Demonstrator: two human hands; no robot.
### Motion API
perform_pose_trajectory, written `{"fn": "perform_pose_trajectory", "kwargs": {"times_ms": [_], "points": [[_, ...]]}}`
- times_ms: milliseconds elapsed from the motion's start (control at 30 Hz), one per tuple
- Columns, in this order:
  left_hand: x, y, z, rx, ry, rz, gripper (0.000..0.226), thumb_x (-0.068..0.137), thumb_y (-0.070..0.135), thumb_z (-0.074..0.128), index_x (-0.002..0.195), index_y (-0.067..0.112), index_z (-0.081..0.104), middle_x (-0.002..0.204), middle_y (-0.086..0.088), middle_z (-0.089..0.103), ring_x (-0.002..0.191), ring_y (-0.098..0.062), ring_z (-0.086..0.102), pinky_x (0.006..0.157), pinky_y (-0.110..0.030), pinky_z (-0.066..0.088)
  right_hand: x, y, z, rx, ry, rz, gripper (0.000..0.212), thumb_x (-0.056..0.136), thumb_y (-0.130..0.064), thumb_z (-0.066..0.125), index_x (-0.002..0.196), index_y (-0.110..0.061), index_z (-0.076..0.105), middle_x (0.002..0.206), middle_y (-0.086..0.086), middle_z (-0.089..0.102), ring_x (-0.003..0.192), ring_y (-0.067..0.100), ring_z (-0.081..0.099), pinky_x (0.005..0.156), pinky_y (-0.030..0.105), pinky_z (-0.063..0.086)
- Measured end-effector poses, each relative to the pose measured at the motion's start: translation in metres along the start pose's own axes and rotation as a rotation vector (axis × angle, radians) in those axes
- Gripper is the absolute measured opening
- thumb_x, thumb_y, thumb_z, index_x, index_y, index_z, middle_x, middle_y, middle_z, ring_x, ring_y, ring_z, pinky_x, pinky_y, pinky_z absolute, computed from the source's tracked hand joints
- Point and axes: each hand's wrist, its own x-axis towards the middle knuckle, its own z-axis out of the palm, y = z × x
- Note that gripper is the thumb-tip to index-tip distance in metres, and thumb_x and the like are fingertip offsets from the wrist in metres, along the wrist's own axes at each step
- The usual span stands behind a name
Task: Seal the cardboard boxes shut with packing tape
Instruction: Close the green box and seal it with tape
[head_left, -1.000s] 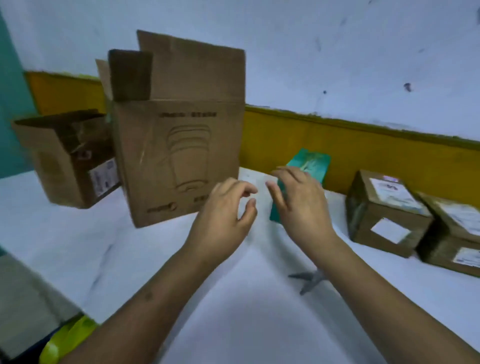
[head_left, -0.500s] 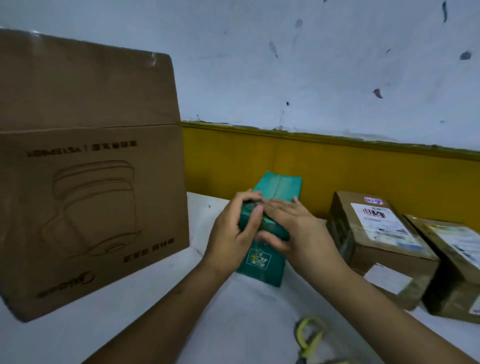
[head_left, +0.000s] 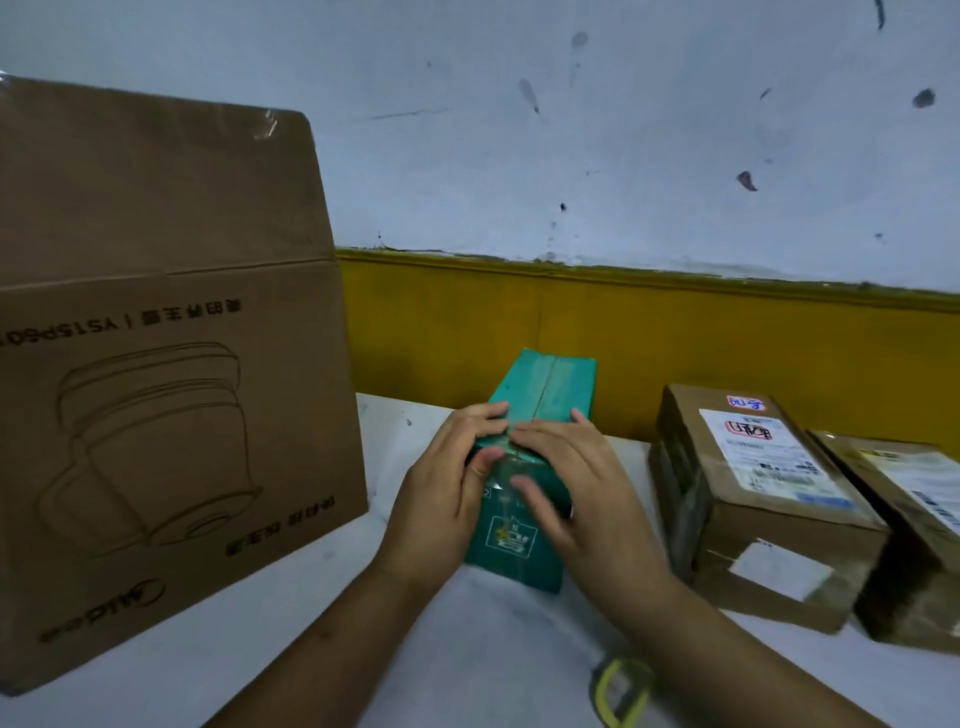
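Note:
A small green box (head_left: 550, 387) stands on the white table (head_left: 493, 639) in the middle of the view, its top flaps closed along a centre seam. My left hand (head_left: 447, 483) holds its near left corner, fingers on the top and thumb on the front face. My right hand (head_left: 576, 488) grips the near right side the same way. A strip of clear tape seems to lie over the front edge under my thumbs.
A large brown cardboard box (head_left: 156, 395) with a raised flap stands at the left. Two taped brown parcels (head_left: 753, 499) (head_left: 919, 525) with labels lie at the right. Yellow-handled scissors (head_left: 621, 686) lie by my right forearm. A yellow-and-white wall runs behind.
My hands went from hovering in front of the big box to the green box and now hold its near top edge. The view has moved closer and to the right.

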Motion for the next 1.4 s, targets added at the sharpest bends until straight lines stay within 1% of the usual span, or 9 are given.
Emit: {"fn": "perform_pose_trajectory", "kwargs": {"times_ms": [267, 433, 600, 733, 833, 967, 1167, 1267, 1400], "points": [[0.001, -0.004, -0.010, 0.020, -0.122, -0.010, 0.035, 0.097, 0.045, 0.051, 0.127, 0.027, 0.053, 0.139, 0.023, 0.047, 0.132, 0.001, 0.045, 0.103, -0.012, 0.040, -0.002, 0.003, 0.008, 0.074, 0.063, 0.033, 0.035, 0.086, -0.024, 0.073, 0.117, -0.024, 0.057, 0.116, -0.013, 0.056, 0.118, -0.006, 0.045, 0.121, 0.027, 0.021], [-0.001, -0.002, -0.013, -0.012, -0.159, -0.037, 0.036, 0.097, 0.043, 0.053, 0.129, 0.028, 0.053, 0.141, 0.023, 0.046, 0.134, 0.002, 0.043, 0.105, -0.016, 0.041, -0.005, 0.007, 0.001, 0.001, -0.073, 0.029, 0.049, 0.086, -0.040, 0.070, 0.127, -0.034, 0.044, 0.129, -0.015, 0.052, 0.129, 0.000, 0.041, 0.122, 0.030, 0.019], [-0.002, 0.001, -0.012, -0.004, -0.116, -0.048, 0.036, 0.097, 0.041, 0.052, 0.129, 0.024, 0.054, 0.142, 0.021, 0.048, 0.135, 0.001, 0.043, 0.107, -0.020, 0.042, -0.004, 0.003, -0.003, -0.024, -0.039, 0.011, 0.053, 0.084, -0.048, 0.067, 0.129, -0.029, 0.045, 0.137, -0.009, 0.045, 0.132, 0.007, 0.040, 0.115, 0.038, 0.037], [-0.008, 0.007, -0.009, -0.068, 0.014, -0.116, 0.034, 0.100, 0.035, 0.048, 0.131, 0.021, 0.050, 0.149, 0.010, 0.040, 0.137, 0.004, 0.038, 0.102, -0.010, 0.039, -0.003, 0.002, -0.008, 0.131, -0.016, 0.300, 0.102, 0.075, -0.064, 0.064, 0.155, -0.031, 0.009, 0.163, -0.012, 0.002, 0.149, 0.003, 0.005, 0.117, 0.019, 0.021], [-0.003, 0.026, -0.007, -0.460, -0.029, -0.397, 0.044, 0.092, 0.049, 0.048, 0.132, 0.031, 0.050, 0.134, 0.008, 0.057, 0.115, 0.002, 0.060, 0.084, -0.017, 0.053, -0.010, -0.001, -0.003, 0.304, -0.154, 0.415, 0.104, 0.080, -0.066, 0.057, 0.149, -0.049, -0.019, 0.162, -0.025, -0.005, 0.150, 0.003, 0.007, 0.118, 0.045, 0.030], [0.014, 0.031, -0.012, -0.798, 0.049, -0.596, 0.060, 0.087, 0.050, 0.050, 0.134, 0.014, 0.059, 0.126, -0.007, 0.068, 0.119, -0.020, 0.063, 0.102, -0.038, 0.050, -0.007, -0.001, -0.010, 0.390, -0.107, 0.369, 0.080, 0.089, -0.069, 0.043, 0.149, -0.055, -0.007, 0.161, -0.023, 0.015, 0.147, 0.005, 0.022, 0.115, 0.049, 0.035], [0.013, 0.044, -0.004, -0.729, -0.025, -0.493, 0.050, 0.091, 0.011, 0.057, 0.140, 0.022, 0.051, 0.132, -0.001, 0.065, 0.118, -0.015, 0.065, 0.087, -0.028, 0.057, 0.009, -0.013, -0.022, 0.782, -0.026, 0.572, 0.091, 0.071, -0.088, 0.044, 0.150, -0.056, 0.010, 0.158, -0.021, 0.025, 0.143, 0.007, 0.031, 0.105, 0.031, 0.047], [0.017, 0.050, -0.006, -0.648, 0.000, -0.370, 0.053, 0.096, -0.006, 0.050, 0.137, 0.027, 0.052, 0.136, 0.009, 0.061, 0.118, -0.006, 0.063, 0.083, -0.022, 0.056, 0.019, -0.015, -0.030, 0.892, 0.035, 0.642, 0.072, 0.094, -0.044, 0.059, 0.151, -0.050, 0.016, 0.140, -0.024, 0.050, 0.131, 0.006, 0.049, 0.107, 0.042, 0.047], [0.021, 0.060, -0.013, -0.573, 0.019, -0.282, 0.053, 0.099, -0.004, 0.042, 0.130, 0.039, 0.045, 0.127, 0.022, 0.063, 0.117, -0.002, 0.062, 0.082, -0.019, 0.054, 0.025, -0.020, -0.042, 0.939, 0.072, 0.601, 0.061, 0.097, -0.002, 0.051, 0.142, -0.042, 0.038, 0.129, -0.018, 0.064, 0.119, 0.008, 0.061, 0.093, 0.028, 0.055]]}}
